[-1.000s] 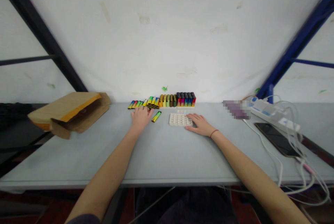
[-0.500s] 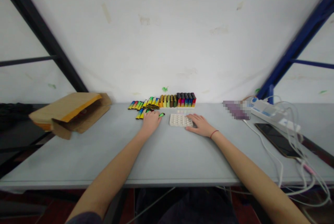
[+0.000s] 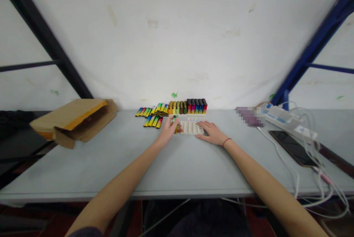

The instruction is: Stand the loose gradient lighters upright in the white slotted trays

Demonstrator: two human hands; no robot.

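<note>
My left hand [image 3: 167,131] is closed around a small colourful tube [image 3: 176,119], holding it upright at the left end of a white tray [image 3: 190,128] with rows of round hollows. Part of that tube is hidden by the fingers. At the tray's right end, my right hand [image 3: 212,133] has its fingertips on the top and the thumb along the front edge, gripping it. Left of my left hand, several yellow, blue and red tubes [image 3: 153,121] lie on their sides, with a larger pile [image 3: 159,109] behind them.
Yellow and olive tubes [image 3: 177,107] stand in rows by the wall, beside a tray packed with black-topped multicoloured tubes [image 3: 197,106]. An opened cardboard box [image 3: 73,117] lies at left. On the right are a phone [image 3: 293,147], a blurred-out purple item [image 3: 250,117], a power strip [image 3: 289,121] and loose white cables.
My left hand has moved right from the loose tubes to the tray's left end, bringing a tube and turning it upright. My right hand stays on the tray.
</note>
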